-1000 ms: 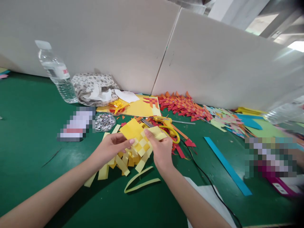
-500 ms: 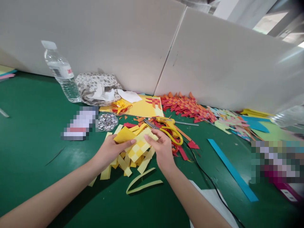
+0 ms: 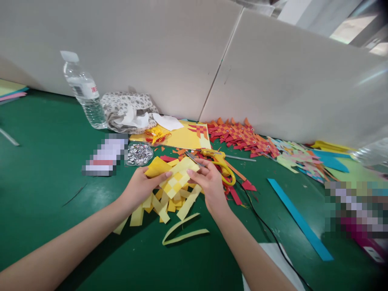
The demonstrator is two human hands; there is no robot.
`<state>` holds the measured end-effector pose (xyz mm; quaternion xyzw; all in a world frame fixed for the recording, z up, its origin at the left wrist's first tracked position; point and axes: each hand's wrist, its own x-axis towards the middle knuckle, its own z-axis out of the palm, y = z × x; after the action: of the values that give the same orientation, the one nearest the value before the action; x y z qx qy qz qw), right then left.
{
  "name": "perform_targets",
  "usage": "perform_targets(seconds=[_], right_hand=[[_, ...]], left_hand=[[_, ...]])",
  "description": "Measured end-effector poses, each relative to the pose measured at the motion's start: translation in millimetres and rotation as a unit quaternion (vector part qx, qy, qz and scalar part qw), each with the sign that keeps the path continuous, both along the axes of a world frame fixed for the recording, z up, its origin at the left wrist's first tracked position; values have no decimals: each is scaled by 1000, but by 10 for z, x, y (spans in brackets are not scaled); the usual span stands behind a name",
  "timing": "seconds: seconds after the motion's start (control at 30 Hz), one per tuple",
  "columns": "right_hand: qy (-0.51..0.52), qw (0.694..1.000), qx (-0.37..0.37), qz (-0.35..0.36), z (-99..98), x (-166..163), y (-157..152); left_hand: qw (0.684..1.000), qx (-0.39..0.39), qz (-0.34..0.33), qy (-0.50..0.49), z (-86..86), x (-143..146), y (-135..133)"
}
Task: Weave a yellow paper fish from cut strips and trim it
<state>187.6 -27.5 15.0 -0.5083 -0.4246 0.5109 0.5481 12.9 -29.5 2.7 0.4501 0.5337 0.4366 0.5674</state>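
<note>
Between my two hands is a woven paper piece (image 3: 176, 182), pale yellow with a checkered patch of darker yellow. My left hand (image 3: 142, 185) pinches its left side, thumb on top, where a darker yellow flap sticks out. My right hand (image 3: 209, 184) grips the right edge, thumb on top and fingers behind. Below the piece lies a pile of loose yellow paper strips (image 3: 159, 210). A bent pale strip (image 3: 184, 238) rests nearer to me. Scissors with yellow handles (image 3: 232, 178) lie just beyond my right hand, partly hidden by it, beside a yellow glue gun (image 3: 215, 154).
At the back left stand a water bottle (image 3: 86, 97) and a patterned cloth bag (image 3: 130, 109). A phone-like blurred item (image 3: 106, 155) lies near a bag of googly eyes (image 3: 139, 154). Red-orange woven paper fish (image 3: 239, 137) lie along the wall. A black cord (image 3: 266, 226) passes a blue strip (image 3: 298, 218).
The woven piece has tilted slightly in my hands, and my right hand has shifted a little. The whole view has moved slightly, so the things on the table appear further right.
</note>
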Motion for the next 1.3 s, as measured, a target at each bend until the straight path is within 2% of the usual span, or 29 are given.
perform_targets(seconds=[0.23,0.4,0.57,0.67,0.83,0.93,1.13,1.3], right_hand=[[-15,998,54,-31,2,21,11],[4,999,44,6,-7,-5,7],[45,997,-7,58,-30,-88,-16],[53,997,-3,52,-30,-98,-33],[-6,1000,13,23,0,-49,-54],[-5,999,17,27,14,-38,-61],[-19,998,23,55,30,-80,-93],[-2,999,17,43,3,-71,-79]], left_hand=[[1000,-5,22,5,57,21,-13],[1000,7,30,-4,42,14,-5],[1000,11,12,-4,11,11,-5],[1000,7,-11,8,10,22,-27],[996,-24,-79,17,36,55,-63],[996,-31,-83,28,60,67,-74],[997,-37,-64,-32,58,62,-74],[997,1,-74,5,21,30,-50]])
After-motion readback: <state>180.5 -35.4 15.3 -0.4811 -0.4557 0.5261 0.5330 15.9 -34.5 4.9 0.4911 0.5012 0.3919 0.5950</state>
